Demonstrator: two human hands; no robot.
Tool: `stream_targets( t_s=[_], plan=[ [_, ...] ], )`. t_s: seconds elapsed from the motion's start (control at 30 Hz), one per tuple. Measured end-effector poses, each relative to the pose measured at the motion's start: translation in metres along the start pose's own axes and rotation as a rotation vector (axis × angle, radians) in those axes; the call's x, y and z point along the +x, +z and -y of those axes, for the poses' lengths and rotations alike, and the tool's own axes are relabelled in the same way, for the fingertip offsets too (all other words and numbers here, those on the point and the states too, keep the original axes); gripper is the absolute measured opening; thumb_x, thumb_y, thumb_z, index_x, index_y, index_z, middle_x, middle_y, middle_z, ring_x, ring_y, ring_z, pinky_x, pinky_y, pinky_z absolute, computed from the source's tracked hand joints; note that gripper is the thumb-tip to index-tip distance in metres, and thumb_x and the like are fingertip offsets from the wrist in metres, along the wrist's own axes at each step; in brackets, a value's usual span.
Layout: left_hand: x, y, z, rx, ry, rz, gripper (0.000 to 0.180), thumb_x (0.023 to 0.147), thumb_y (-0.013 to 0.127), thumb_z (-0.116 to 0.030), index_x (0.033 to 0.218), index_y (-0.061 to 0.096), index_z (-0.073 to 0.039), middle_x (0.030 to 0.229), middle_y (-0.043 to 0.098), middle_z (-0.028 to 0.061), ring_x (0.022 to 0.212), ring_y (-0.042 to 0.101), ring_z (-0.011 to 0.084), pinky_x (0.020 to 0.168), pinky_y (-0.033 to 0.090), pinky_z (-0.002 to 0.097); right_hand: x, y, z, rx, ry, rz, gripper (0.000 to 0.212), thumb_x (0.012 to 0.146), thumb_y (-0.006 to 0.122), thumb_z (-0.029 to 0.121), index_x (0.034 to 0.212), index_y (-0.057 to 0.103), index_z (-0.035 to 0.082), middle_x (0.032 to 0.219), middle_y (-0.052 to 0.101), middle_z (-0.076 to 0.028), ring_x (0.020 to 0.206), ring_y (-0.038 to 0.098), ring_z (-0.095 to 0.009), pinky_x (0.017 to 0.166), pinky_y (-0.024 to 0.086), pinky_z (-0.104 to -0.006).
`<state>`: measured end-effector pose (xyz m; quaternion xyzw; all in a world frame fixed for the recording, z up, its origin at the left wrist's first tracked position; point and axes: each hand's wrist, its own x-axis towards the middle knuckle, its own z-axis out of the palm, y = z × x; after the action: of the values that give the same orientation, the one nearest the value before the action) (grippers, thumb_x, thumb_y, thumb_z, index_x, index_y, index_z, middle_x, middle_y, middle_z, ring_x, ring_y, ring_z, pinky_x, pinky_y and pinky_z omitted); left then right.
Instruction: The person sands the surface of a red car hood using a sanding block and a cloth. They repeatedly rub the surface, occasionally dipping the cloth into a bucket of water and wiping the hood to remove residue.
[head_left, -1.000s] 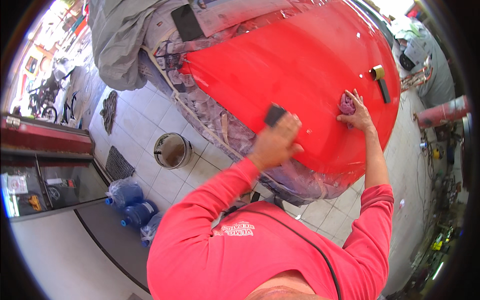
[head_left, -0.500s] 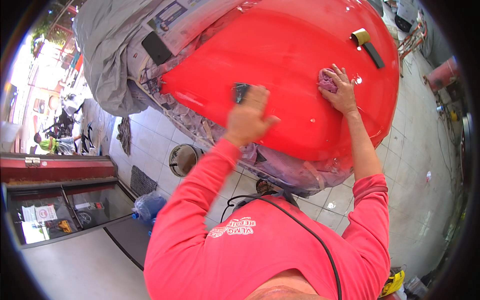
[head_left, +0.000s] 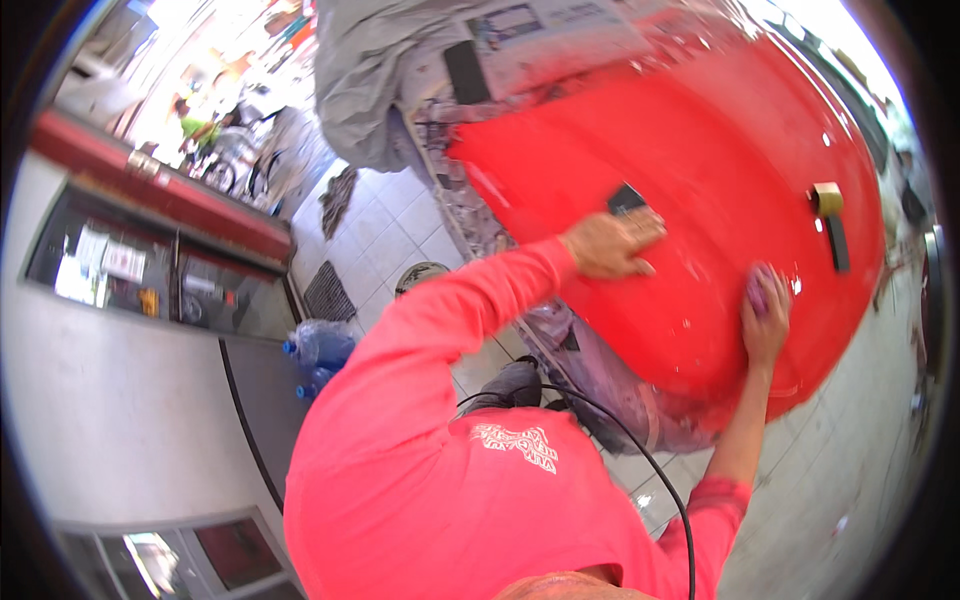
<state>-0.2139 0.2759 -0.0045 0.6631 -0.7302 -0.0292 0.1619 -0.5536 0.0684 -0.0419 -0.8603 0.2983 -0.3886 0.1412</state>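
Note:
A glossy red car hood (head_left: 700,130) curves in front of me. My left hand (head_left: 615,245) lies palm down on its left part, fingers pressed on a small dark sheet of sandpaper (head_left: 626,199); the hand covers part of the sheet. Farther right, my right hand (head_left: 766,325) grips a crumpled purple cloth (head_left: 764,292) against the wet-looking paint. Beyond that hand, a dark sanding block (head_left: 838,244) rests on the hood beside a curled tan sheet (head_left: 827,199).
Masking paper (head_left: 560,45) and grey sheeting (head_left: 355,85) cover the car beyond the hood, with a flat black rectangle (head_left: 466,72) on them. A bucket (head_left: 420,276) stands on the tiled floor near blue water jugs (head_left: 322,345). A black cable (head_left: 640,450) crosses my chest. Someone in green (head_left: 197,130) is far left.
The view has turned, shifting the hood to the right. My left hand has slid over the paint with the sandpaper. My right hand stays with the cloth, its fingers now closer around it.

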Motion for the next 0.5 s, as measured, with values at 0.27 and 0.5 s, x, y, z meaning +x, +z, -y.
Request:
stream_targets(
  t_s=[0.27,0.5],
  plan=[
    [0.006,-0.030,0.084,0.030,0.239,0.072,0.085,0.105,0.054,-0.064,0.162,0.043,-0.002,0.173,0.036,0.0174,0.162,0.030,0.0327,0.131,0.032,0.0419,-0.039,0.000,-0.027,-0.037,0.233,-0.103,0.036,0.088,0.073,0.000,0.123,0.076,0.007,0.134,0.073,-0.012,0.130,0.065,-0.035,0.110,0.053,-0.0440],
    [0.084,-0.043,0.049,-0.156,0.598,0.415,0.078,0.105,0.055,-0.060,0.163,0.045,-0.007,0.171,0.041,0.0155,0.158,0.039,0.0313,0.124,0.041,0.0482,0.000,0.024,0.112,-0.127,0.255,-0.108,0.034,0.083,0.078,0.009,0.117,0.075,0.009,0.121,0.073,-0.014,0.119,0.067,-0.036,0.104,0.053,-0.0463]
  ],
)
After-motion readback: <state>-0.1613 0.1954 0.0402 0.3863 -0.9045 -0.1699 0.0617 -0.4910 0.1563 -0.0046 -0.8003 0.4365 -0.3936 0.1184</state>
